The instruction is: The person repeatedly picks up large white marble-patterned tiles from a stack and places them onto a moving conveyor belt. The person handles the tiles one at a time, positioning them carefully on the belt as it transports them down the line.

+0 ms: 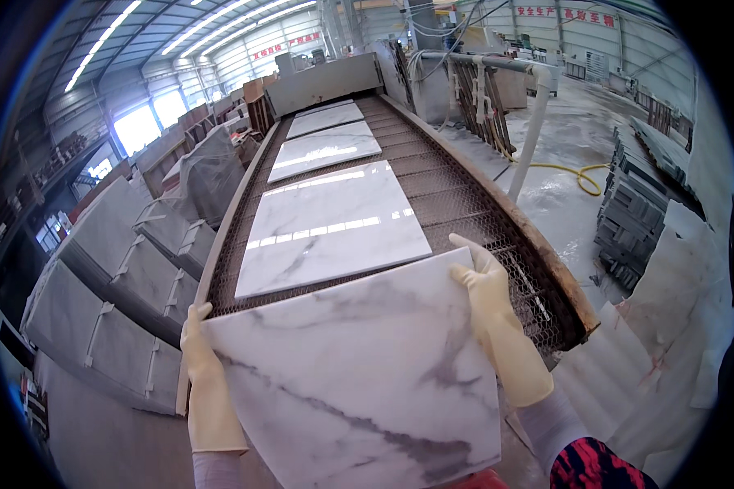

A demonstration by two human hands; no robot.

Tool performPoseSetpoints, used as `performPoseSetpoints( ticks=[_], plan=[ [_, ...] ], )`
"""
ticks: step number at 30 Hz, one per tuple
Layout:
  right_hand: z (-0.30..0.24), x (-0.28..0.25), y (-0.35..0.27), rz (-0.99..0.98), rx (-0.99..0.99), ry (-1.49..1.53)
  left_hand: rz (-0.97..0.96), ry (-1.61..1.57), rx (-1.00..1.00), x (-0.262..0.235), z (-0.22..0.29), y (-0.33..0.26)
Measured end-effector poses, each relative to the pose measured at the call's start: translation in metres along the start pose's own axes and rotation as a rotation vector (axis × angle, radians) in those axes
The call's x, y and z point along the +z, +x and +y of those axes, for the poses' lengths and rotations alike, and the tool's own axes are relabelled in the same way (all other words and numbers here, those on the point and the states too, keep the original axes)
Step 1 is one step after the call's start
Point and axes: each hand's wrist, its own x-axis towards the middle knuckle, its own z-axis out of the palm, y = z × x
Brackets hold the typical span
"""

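A white marble slab with grey veins [359, 359] is tilted up between my hands at the near end of a conveyor. My left hand [197, 346], in a cream rubber glove, grips its left edge near the upper corner. At the upper right corner my right hand [488, 285], gloved alike, holds the edge with thumb and fingers; its index finger points outward. Just beyond lies a polished marble slab [342, 216] flat on the mesh conveyor belt [440, 191]. Farther along are another slab [326, 149] and one more [324, 119] near the machine.
A grey machine housing [326, 81] spans the conveyor's far end. Bundled slabs [114, 326] lean at the left. A white pipe [532, 134] stands right of the belt, with a yellow hose [583, 175] on the floor beyond. Stacked dark strips [636, 208] and white sheeting [669, 301] lie farther right.
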Motion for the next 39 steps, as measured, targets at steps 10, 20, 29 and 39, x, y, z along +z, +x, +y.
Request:
performPoseSetpoints(
  ticks=[10, 20, 29, 39],
  plan=[
    [0.023, -0.003, 0.031, 0.016, 0.074, -0.108, 0.249, 0.374, 0.38, -0.077, -0.036, -0.183],
    [0.07, -0.014, 0.058, 0.093, -0.139, -0.385, 0.388, -0.445, -0.581, -0.153, -0.087, -0.374],
    [0.061, -0.091, -0.05, -0.146, -0.453, -0.384, -0.024, -1.039, -0.548, -0.19, -0.123, -0.36],
    [0.046, -0.194, -0.221, -0.235, 0.283, -0.361, 0.127, -0.824, -0.492, -0.155, -0.085, -0.335]
  ],
)
